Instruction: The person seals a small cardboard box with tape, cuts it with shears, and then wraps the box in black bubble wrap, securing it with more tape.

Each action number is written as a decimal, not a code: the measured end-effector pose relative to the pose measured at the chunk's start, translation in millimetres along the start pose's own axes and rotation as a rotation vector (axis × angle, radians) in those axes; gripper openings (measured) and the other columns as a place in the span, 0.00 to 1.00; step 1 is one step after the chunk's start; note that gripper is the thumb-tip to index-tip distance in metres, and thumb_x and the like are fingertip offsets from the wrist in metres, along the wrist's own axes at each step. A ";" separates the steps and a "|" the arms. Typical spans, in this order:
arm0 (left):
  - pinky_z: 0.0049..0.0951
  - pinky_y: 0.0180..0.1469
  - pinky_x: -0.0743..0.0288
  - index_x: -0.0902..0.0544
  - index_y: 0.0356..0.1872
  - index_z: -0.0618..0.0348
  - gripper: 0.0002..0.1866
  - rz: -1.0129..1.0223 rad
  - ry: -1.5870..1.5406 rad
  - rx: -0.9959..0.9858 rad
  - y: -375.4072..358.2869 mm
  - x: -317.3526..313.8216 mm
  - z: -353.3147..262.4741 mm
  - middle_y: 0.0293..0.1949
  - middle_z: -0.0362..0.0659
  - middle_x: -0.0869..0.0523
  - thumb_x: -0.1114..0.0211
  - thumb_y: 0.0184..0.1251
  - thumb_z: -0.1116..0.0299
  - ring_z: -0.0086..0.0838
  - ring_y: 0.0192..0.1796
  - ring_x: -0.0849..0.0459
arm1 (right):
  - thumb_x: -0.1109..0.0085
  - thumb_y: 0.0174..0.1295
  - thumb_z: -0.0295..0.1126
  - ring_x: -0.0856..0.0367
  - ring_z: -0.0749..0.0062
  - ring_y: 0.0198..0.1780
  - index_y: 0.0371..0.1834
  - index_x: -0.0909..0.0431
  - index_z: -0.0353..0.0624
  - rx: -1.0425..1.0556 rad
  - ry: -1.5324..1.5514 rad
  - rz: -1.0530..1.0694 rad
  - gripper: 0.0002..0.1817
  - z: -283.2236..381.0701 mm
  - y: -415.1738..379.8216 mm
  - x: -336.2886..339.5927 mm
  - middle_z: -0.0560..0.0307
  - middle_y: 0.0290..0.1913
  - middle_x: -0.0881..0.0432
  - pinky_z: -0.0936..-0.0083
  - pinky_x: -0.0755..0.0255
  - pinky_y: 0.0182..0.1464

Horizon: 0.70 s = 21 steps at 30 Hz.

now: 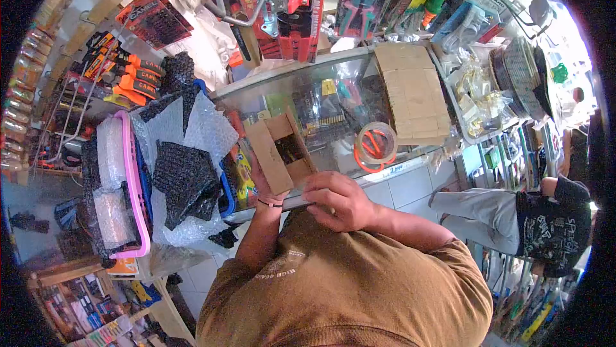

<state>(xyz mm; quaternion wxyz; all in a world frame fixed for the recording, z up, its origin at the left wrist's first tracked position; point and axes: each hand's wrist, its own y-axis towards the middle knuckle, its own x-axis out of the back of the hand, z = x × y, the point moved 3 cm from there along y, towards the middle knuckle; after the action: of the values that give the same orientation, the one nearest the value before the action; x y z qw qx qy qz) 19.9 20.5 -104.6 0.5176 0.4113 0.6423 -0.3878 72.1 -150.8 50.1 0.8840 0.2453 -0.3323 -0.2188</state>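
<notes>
A small open cardboard box (pixel 273 154) is tilted over the front edge of the glass counter. My left hand (pixel 262 185) grips it from its near left side, mostly hidden behind the box wall. Small dark items lie inside the box, too shadowed to name. Close to the box's near right corner is my right hand (pixel 340 199), its fingers curled together; what they hold, if anything, is hidden. On the glass, right of the box, lie a clear round roll (pixel 376 143) and orange-red rings (pixel 369 161).
Under me is the glass display counter (pixel 346 100), with a flattened cardboard piece (pixel 412 93) at its right. At left stands a pink-rimmed basket (pixel 136 186) beside bubble wrap (pixel 186 177). Packaged tools (pixel 292 16) hang above. Another person (pixel 545 225) stands at right.
</notes>
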 end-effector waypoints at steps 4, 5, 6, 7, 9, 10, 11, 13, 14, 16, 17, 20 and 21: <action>0.56 0.64 0.39 0.44 0.67 0.59 0.40 0.095 -0.008 0.096 -3.2 -32.2 8.5 0.65 0.55 0.36 0.43 0.61 0.46 0.53 0.64 0.34 | 0.32 0.44 0.26 0.26 0.53 0.51 0.49 0.28 0.40 -0.050 -0.146 -0.171 0.25 0.1 -0.2 5.6 0.48 0.49 0.28 0.64 0.28 0.48; 0.54 0.63 0.37 0.42 0.67 0.60 0.39 0.124 0.046 0.139 -3.3 -35.2 9.3 0.64 0.54 0.35 0.43 0.61 0.46 0.51 0.64 0.33 | 0.32 0.44 0.26 0.28 0.53 0.51 0.50 0.29 0.40 -0.170 -0.181 -0.250 0.27 -2.3 0.7 7.8 0.47 0.51 0.29 0.64 0.28 0.49; 0.54 0.63 0.37 0.42 0.67 0.60 0.39 0.126 0.049 0.132 -5.0 -33.5 7.6 0.64 0.54 0.35 0.43 0.61 0.46 0.51 0.64 0.33 | 0.32 0.44 0.26 0.28 0.53 0.51 0.50 0.29 0.40 -0.163 -0.176 -0.249 0.27 -4.1 1.2 6.7 0.47 0.51 0.29 0.64 0.28 0.49; 0.48 0.61 0.34 0.39 0.65 0.59 0.34 0.062 0.132 0.157 -8.5 -26.5 6.6 0.61 0.50 0.30 0.49 0.65 0.46 0.43 0.60 0.29 | 0.33 0.44 0.27 0.29 0.52 0.52 0.51 0.30 0.40 -0.311 -0.104 -0.229 0.27 -12.5 -0.6 4.1 0.46 0.52 0.31 0.63 0.29 0.51; 0.42 0.59 0.30 0.36 0.64 0.59 0.30 -0.002 0.220 0.175 -10.5 -13.4 5.9 0.58 0.47 0.26 0.55 0.70 0.46 0.36 0.57 0.25 | 0.33 0.45 0.27 0.30 0.51 0.54 0.52 0.30 0.39 -0.451 -0.027 -0.206 0.28 -24.1 -4.5 -1.3 0.45 0.53 0.32 0.63 0.31 0.53; 0.38 0.58 0.30 0.35 0.63 0.59 0.29 -0.165 0.463 0.090 -9.6 -3.2 3.8 0.56 0.45 0.25 0.54 0.70 0.49 0.33 0.56 0.25 | 0.34 0.46 0.28 0.31 0.49 0.54 0.52 0.31 0.39 -0.476 -0.081 -0.153 0.27 -27.7 -7.3 -4.5 0.44 0.52 0.32 0.63 0.32 0.55; 0.35 0.57 0.30 0.35 0.63 0.59 0.27 -0.332 0.702 0.000 -10.6 6.2 1.0 0.54 0.44 0.24 0.53 0.71 0.51 0.30 0.55 0.24 | 0.35 0.48 0.29 0.31 0.48 0.55 0.53 0.31 0.39 -0.500 -0.135 -0.098 0.27 -31.4 -9.7 -7.1 0.44 0.52 0.32 0.63 0.34 0.57; 0.31 0.57 0.32 0.33 0.61 0.61 0.23 -0.362 0.983 -0.162 -16.4 -34.9 -3.0 0.54 0.43 0.25 0.48 0.70 0.58 0.29 0.55 0.25 | 0.35 0.49 0.29 0.32 0.47 0.56 0.53 0.31 0.39 -0.528 -0.128 -0.049 0.26 -38.8 -14.1 -8.3 0.43 0.53 0.32 0.63 0.35 0.58; 0.30 0.57 0.33 0.33 0.60 0.62 0.23 -0.377 1.268 -0.290 -18.5 -45.5 -7.4 0.54 0.44 0.25 0.47 0.69 0.61 0.30 0.55 0.26 | 0.36 0.51 0.29 0.32 0.47 0.57 0.53 0.31 0.39 -0.559 -0.129 -0.004 0.25 -42.3 -15.3 -9.4 0.43 0.54 0.32 0.63 0.36 0.59; 0.29 0.57 0.33 0.33 0.60 0.64 0.23 -0.391 1.553 -0.427 -21.9 -51.2 -12.8 0.55 0.45 0.26 0.45 0.69 0.63 0.31 0.55 0.26 | 0.37 0.51 0.29 0.32 0.48 0.57 0.52 0.30 0.39 -0.563 -0.096 -0.003 0.23 -44.2 -16.4 -12.0 0.44 0.54 0.32 0.63 0.35 0.59; 0.30 0.57 0.34 0.33 0.60 0.64 0.24 -0.319 1.613 -0.446 -25.2 -49.8 -15.7 0.55 0.46 0.27 0.43 0.67 0.65 0.33 0.55 0.26 | 0.38 0.52 0.28 0.32 0.48 0.58 0.52 0.30 0.39 -0.572 -0.067 -0.005 0.22 -44.7 -16.8 -12.2 0.44 0.54 0.31 0.63 0.35 0.59; 0.32 0.58 0.34 0.33 0.60 0.64 0.25 -0.199 1.860 -0.555 -36.5 -67.1 -14.9 0.55 0.49 0.27 0.40 0.64 0.67 0.37 0.55 0.26 | 0.39 0.53 0.28 0.31 0.49 0.57 0.51 0.29 0.39 -0.487 -0.018 0.027 0.20 -43.1 -15.0 -10.7 0.46 0.54 0.30 0.63 0.34 0.58; 0.33 0.58 0.34 0.32 0.60 0.63 0.25 -0.147 2.046 -0.641 -41.1 -79.4 -12.9 0.54 0.50 0.26 0.39 0.62 0.68 0.39 0.55 0.26 | 0.39 0.53 0.28 0.31 0.49 0.57 0.51 0.29 0.39 -0.483 -0.015 0.028 0.20 -43.9 -15.7 -11.2 0.46 0.54 0.30 0.63 0.34 0.58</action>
<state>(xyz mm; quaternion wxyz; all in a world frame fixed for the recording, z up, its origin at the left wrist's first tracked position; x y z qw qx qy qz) -12.8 7.5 -21.4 -0.2067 0.3462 0.8656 0.2970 91.4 -144.3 6.7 0.9174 0.0206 -0.2803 -0.2816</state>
